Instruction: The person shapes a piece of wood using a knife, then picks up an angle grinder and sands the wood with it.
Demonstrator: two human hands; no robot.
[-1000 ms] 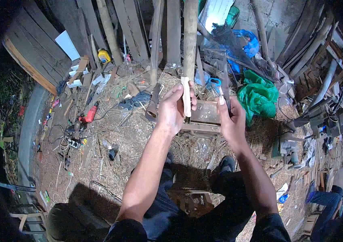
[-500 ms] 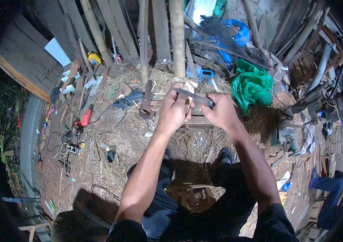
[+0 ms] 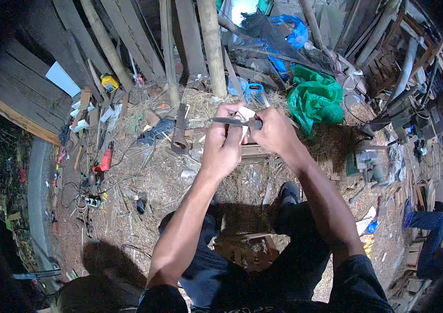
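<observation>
My right hand (image 3: 276, 131) is closed around the dark handle of a knife (image 3: 228, 121). Its blade points left and lies nearly level across a pale piece of wood (image 3: 246, 112). The wood is gripped in my left hand (image 3: 224, 143), with the fingers curled around it and the thumb close below the blade. Both hands are nearly together in front of me, above a low stack of wooden boards (image 3: 257, 154). Much of the wood is hidden by my fingers and the blade.
A green plastic bag (image 3: 315, 101) and a blue-handled tool (image 3: 255, 89) lie beyond my hands. At left are a red power tool (image 3: 105, 159) and cables; a rusty metal piece (image 3: 180, 138) lies nearer. Another person's leg (image 3: 425, 221) shows at right. Shavings litter the ground.
The knife has turned from slanting down to the right to almost level, and my right hand has come closer to my left. The whole view has shifted slightly.
</observation>
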